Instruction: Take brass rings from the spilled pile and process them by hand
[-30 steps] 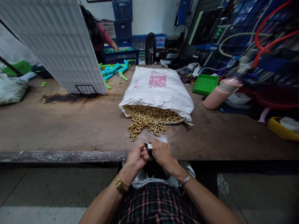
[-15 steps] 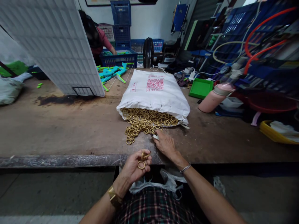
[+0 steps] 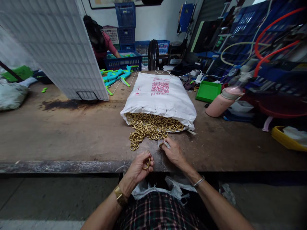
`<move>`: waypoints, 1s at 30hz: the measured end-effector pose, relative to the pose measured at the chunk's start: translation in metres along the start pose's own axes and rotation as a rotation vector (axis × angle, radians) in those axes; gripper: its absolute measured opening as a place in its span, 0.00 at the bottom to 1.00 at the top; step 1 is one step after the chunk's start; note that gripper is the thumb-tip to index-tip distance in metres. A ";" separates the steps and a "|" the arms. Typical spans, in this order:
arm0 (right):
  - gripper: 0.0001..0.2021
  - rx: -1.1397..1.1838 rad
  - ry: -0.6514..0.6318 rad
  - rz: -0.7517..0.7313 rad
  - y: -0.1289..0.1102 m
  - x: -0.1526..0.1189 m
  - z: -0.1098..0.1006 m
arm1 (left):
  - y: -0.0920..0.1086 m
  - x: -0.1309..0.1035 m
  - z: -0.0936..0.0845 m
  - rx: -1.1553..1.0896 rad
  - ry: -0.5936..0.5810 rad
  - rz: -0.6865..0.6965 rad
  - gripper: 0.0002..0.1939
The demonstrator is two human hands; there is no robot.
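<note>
A white sack (image 3: pixel 160 92) with red print lies on the table, its open mouth facing me. Gold rings (image 3: pixel 144 131) spill from it onto the tabletop in a heap of several. Over the table's front edge, my left hand (image 3: pixel 140 166) is closed around gold rings, one of them showing between the fingers. My right hand (image 3: pixel 174 151) is just in front of the sack's mouth, right of the spilled rings. Its fingers pinch a gold ring, and a small pale piece shows at the fingers.
Behind the sack are turquoise and green toy bows (image 3: pixel 117 76). A white ribbed panel (image 3: pixel 69 51) stands at left. On the right are a green tray (image 3: pixel 208 91), a pink bottle (image 3: pixel 220 103) and a yellow basin (image 3: pixel 287 140). A person (image 3: pixel 109 43) reaches into a blue crate (image 3: pixel 127 63).
My right hand has drawn back slightly to the right from the heap, now with a ring in its fingers. The fingers of my left hand have closed further over its rings.
</note>
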State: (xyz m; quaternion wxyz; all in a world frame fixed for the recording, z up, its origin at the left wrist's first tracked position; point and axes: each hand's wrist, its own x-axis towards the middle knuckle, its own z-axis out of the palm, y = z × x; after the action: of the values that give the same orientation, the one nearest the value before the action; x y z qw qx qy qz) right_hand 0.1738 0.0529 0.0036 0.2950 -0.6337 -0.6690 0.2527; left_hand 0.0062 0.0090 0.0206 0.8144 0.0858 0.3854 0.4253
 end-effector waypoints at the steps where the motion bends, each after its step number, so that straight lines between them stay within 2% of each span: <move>1: 0.06 0.095 -0.009 0.017 -0.001 0.001 0.000 | 0.001 0.001 0.001 0.035 -0.007 0.024 0.11; 7: 0.07 0.568 -0.137 0.215 -0.010 0.000 0.000 | 0.005 0.007 0.006 0.236 -0.006 0.165 0.16; 11: 0.09 0.755 -0.278 0.353 -0.020 -0.003 -0.003 | 0.009 0.008 0.011 0.406 0.047 0.301 0.17; 14: 0.10 0.794 -0.422 0.392 -0.025 -0.004 -0.006 | 0.012 0.008 0.013 0.615 0.040 0.376 0.17; 19: 0.09 0.820 -0.623 0.410 -0.027 -0.003 -0.006 | 0.017 0.008 0.010 0.873 -0.102 0.475 0.14; 23: 0.10 0.887 -0.694 0.475 -0.028 -0.002 -0.005 | 0.022 0.006 0.006 0.992 -0.160 0.483 0.13; 28: 0.12 0.984 -0.746 0.520 -0.029 -0.001 -0.005 | 0.025 0.006 0.000 1.060 -0.216 0.594 0.12; 30: 0.13 0.999 -0.757 0.523 -0.028 -0.001 -0.004 | 0.023 0.006 -0.002 1.058 -0.202 0.618 0.11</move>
State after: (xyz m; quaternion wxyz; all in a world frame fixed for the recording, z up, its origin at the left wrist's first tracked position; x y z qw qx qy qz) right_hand 0.1572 0.0501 0.0266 0.2269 -0.4301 -0.3536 0.7991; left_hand -0.0077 0.0275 0.0265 0.5331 0.6253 0.4223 0.3826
